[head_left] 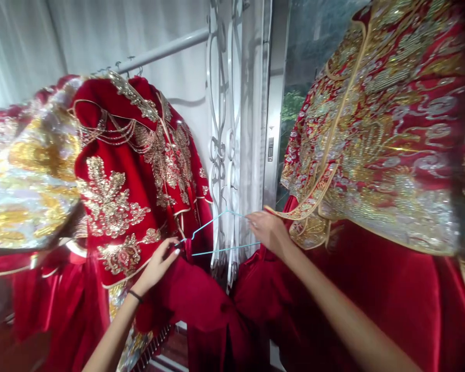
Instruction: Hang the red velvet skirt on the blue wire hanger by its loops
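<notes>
A light-blue wire hanger (pixel 220 250) is stretched between my two hands, its hook pointing up. My left hand (pixel 160 266), with a dark band on the wrist, is closed around the hanger's left end and a bit of red cloth there. My right hand (pixel 269 232) grips the right end, its fingers curled over the hanger's shoulder. Below the hanger hangs a plain dark-red garment (pixel 201 297), draped in folds beneath both hands; which part is attached to the hanger I cannot make out fully.
On the left, a red jacket with gold embroidery (pixel 139 155) and a gold-and-silver sequinned garment (pixel 39 170) hang from a white rail (pixel 170 51). A scrolled white metal stand (pixel 220 144) rises ahead. An embroidered red-gold jacket (pixel 372 144) over a red skirt (pixel 380 289) fills the right.
</notes>
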`<move>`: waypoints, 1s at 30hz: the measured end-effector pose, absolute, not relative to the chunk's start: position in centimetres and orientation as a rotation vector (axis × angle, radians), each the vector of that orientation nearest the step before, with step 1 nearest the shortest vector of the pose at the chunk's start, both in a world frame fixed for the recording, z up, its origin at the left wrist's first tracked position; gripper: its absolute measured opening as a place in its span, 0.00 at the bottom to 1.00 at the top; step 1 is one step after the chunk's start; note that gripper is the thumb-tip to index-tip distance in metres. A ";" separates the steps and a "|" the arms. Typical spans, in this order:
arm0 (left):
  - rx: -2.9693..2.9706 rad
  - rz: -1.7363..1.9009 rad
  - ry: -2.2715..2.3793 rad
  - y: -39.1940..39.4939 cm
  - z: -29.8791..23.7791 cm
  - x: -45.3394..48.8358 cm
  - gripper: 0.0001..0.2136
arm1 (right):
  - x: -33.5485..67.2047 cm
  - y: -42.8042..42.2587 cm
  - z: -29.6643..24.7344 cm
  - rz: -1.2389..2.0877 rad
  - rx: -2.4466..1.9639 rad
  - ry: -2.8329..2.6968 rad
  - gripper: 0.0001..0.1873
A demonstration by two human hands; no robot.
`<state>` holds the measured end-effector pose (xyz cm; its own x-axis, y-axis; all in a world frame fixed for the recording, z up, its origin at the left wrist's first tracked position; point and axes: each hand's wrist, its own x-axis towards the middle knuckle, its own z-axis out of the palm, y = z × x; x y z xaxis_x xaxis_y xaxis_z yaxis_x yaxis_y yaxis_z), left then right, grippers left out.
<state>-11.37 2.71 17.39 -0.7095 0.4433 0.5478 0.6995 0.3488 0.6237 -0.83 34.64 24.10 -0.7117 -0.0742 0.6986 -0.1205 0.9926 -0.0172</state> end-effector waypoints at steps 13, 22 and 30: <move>-1.117 -0.786 -2.589 1.1 21.0 -11.3 0.08 | -8.8 21.6 21.4 0.247 0.632 -2.458 0.06; -1.316 -1.144 -2.427 5.7 23.3 -12.1 0.14 | -9.0 22.1 20.4 0.221 0.667 -2.377 0.12; -1.041 -1.352 -2.305 4.4 18.3 -13.1 0.13 | -4.0 26.1 22.6 0.499 0.467 -1.948 0.14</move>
